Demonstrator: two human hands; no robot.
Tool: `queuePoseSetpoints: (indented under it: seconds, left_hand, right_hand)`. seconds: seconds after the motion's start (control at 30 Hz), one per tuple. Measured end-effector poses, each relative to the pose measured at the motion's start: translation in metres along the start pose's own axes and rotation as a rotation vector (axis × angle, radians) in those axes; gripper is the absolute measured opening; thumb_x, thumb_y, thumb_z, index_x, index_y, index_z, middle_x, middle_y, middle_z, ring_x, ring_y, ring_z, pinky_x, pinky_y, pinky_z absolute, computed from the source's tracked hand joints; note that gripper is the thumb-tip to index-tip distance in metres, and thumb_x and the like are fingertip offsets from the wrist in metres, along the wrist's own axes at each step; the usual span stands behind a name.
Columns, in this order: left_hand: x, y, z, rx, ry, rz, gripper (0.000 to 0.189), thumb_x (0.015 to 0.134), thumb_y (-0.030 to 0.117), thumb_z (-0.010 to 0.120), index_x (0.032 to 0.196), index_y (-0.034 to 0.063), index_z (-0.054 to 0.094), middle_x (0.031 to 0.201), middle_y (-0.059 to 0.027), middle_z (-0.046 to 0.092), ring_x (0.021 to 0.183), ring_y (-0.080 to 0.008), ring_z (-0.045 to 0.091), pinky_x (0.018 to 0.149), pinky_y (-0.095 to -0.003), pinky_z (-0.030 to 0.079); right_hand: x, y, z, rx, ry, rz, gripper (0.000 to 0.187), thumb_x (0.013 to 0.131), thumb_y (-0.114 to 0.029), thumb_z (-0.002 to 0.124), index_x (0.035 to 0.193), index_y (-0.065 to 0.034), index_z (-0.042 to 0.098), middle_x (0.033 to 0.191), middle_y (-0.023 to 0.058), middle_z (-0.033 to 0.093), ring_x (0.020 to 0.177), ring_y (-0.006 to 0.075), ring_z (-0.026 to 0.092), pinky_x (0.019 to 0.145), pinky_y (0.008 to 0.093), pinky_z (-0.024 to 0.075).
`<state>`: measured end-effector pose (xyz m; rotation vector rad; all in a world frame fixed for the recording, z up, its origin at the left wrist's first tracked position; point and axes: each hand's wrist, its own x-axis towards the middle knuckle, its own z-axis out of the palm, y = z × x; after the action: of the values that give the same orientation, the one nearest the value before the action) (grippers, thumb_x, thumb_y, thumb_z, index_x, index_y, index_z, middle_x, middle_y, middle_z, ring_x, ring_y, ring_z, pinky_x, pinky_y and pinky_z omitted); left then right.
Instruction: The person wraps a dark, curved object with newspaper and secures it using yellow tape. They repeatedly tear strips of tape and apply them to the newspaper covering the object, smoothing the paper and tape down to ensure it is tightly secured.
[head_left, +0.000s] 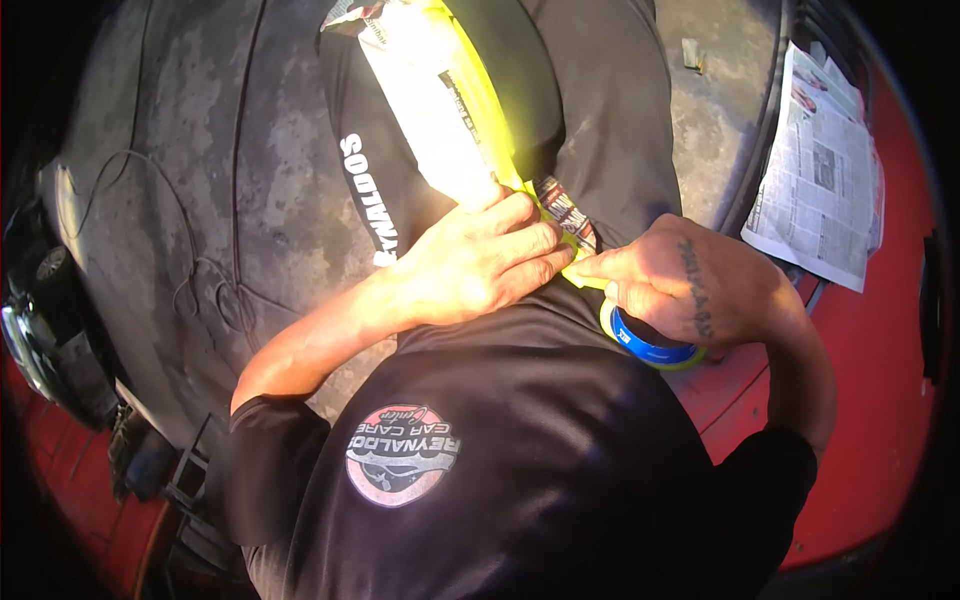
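Note:
A folded strip of newspaper (420, 97) lies lengthwise over my lap, with yellow masking tape (484, 90) along its right edge. Strong light washes out much of its print. My left hand (487, 251) grips the near end of the strip, fingers curled over paper and tape. Just right of it, my right hand (667, 277) pinches the tape between thumb and forefinger. The tape roll (649, 345), with a blue inner ring, hangs under that hand, partly hidden by it. A dark printed scrap of newspaper (566, 214) sticks out between the hands.
Printed newspaper sheets (817, 165) lie on a red surface (847, 360) at right. Cables (236, 150) trail across the stained concrete floor (292, 97) at left. A small wrapper (691, 56) sits on the floor at upper right. A dark vehicle (60, 322) shows at far left.

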<state>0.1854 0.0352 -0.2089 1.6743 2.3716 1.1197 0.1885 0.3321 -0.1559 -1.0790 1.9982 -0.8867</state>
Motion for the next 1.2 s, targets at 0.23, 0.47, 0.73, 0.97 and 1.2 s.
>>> queuePoseSetpoints:
  seconds: [0.23,0.47,0.73,0.97,1.2]
  left_hand:
    - [0.003,-0.010,0.014,0.035,0.065,0.120,0.033,0.080,0.019,0.073,0.108,0.0030,0.077,0.109,-0.0048,0.068,0.097,-0.0250,0.063,0.082,-0.0424,0.052]
    - [0.000,-0.010,0.016,0.145,0.027,0.142,0.023,0.085,0.018,0.075,0.104,0.0056,0.077,0.105,-0.0047,0.067,0.100,-0.0232,0.064,0.087,-0.0411,0.053]
    - [-0.037,-0.002,-0.003,0.210,-0.004,-0.034,0.049,0.086,0.014,0.070,0.133,0.0008,0.073,0.129,-0.0099,0.074,0.116,-0.0270,0.071,0.102,-0.0461,0.051]
    - [-0.002,0.005,-0.018,0.290,-0.266,-0.121,0.058,0.090,0.028,0.076,0.141,0.0014,0.068,0.140,-0.0125,0.070,0.137,-0.0316,0.059,0.113,-0.0573,0.043]
    - [0.012,-0.004,-0.025,0.316,-0.455,-0.161,0.069,0.084,0.040,0.084,0.140,0.0028,0.066,0.144,-0.0119,0.065,0.145,-0.0353,0.051,0.120,-0.0625,0.037]
  right_hand:
    - [0.014,0.004,-0.009,0.077,0.004,-0.097,0.040,0.096,-0.013,0.058,0.130,0.0033,0.074,0.078,0.0238,0.070,0.070,0.0373,0.071,0.065,0.0428,0.0557]
    - [0.034,-0.049,-0.068,0.795,-0.457,0.462,0.033,0.105,-0.022,0.060,0.119,0.0014,0.078,0.066,0.0024,0.061,0.054,0.0127,0.059,0.053,0.0303,0.0482]
    - [-0.001,-0.048,-0.079,0.436,0.279,0.638,0.044,0.101,-0.010,0.062,0.144,0.0003,0.065,0.073,0.0090,0.069,0.064,0.0141,0.065,0.059,0.0323,0.0493]
    - [0.012,-0.015,0.011,0.181,0.256,0.496,0.048,0.098,-0.007,0.062,0.144,0.0043,0.063,0.097,0.0268,0.073,0.082,0.0385,0.072,0.080,0.0412,0.0551]
    - [0.025,0.001,-0.007,0.494,0.080,0.384,0.055,0.095,-0.012,0.064,0.148,0.0017,0.062,0.081,0.0236,0.068,0.064,0.0287,0.062,0.066,0.0422,0.0499]
